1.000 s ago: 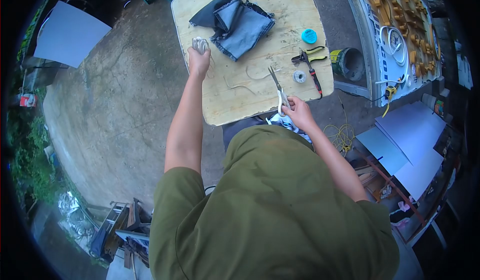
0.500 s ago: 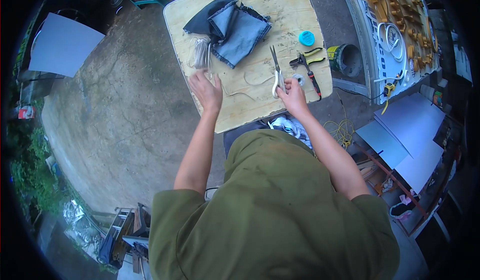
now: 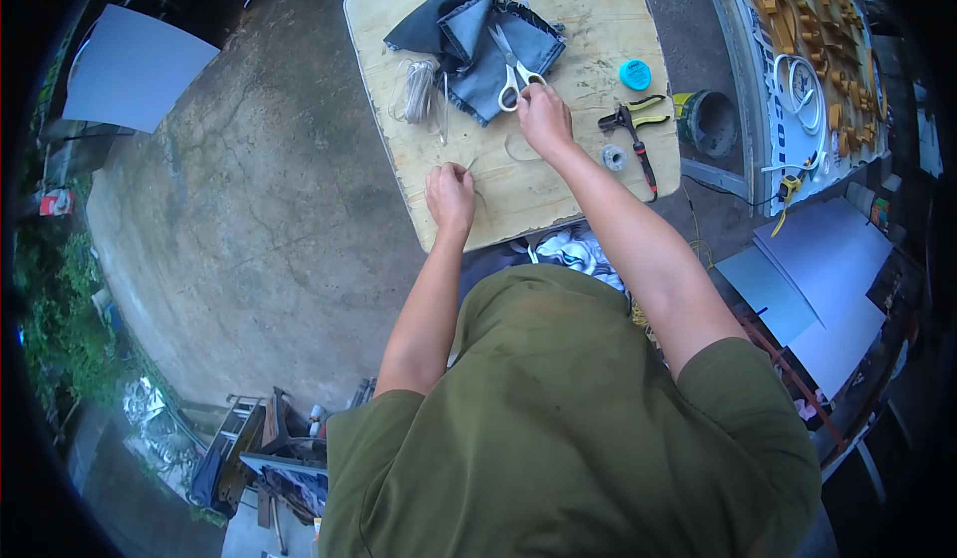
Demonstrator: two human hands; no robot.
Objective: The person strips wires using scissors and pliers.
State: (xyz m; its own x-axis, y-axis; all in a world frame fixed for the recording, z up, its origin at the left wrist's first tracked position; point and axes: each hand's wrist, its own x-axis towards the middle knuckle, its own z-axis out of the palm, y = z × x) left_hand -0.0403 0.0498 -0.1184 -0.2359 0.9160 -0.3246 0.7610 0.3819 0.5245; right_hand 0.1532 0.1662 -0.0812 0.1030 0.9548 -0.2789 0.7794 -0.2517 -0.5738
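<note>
My right hand [image 3: 545, 122] has its fingers closed at the white handles of a pair of scissors [image 3: 506, 58], whose blades point away over folded blue denim cloth [image 3: 474, 85]. Lower left on the table, my left hand [image 3: 451, 196] pinches a thin pale cord [image 3: 479, 194] near its fingertips. A bundle of the same pale cord [image 3: 421, 90] lies beside the denim, with one strand hanging toward my left hand. Right of my right hand are a small spool [image 3: 614, 157], pliers with yellow-green handles [image 3: 638, 116] and a red-and-black tool [image 3: 645, 164].
The pale wooden table [image 3: 419, 174] has a round turquoise container [image 3: 634, 75] on its right side. Beyond its right edge stand a bucket [image 3: 710, 123] and a rack with wooden pieces [image 3: 797, 20] and a white cable [image 3: 800, 90]. Concrete floor [image 3: 269, 209] lies to the left.
My right hand has carried the scissors up and left, onto the denim. My left hand has moved down from beside the cord bundle and closed its fingers on the cord.
</note>
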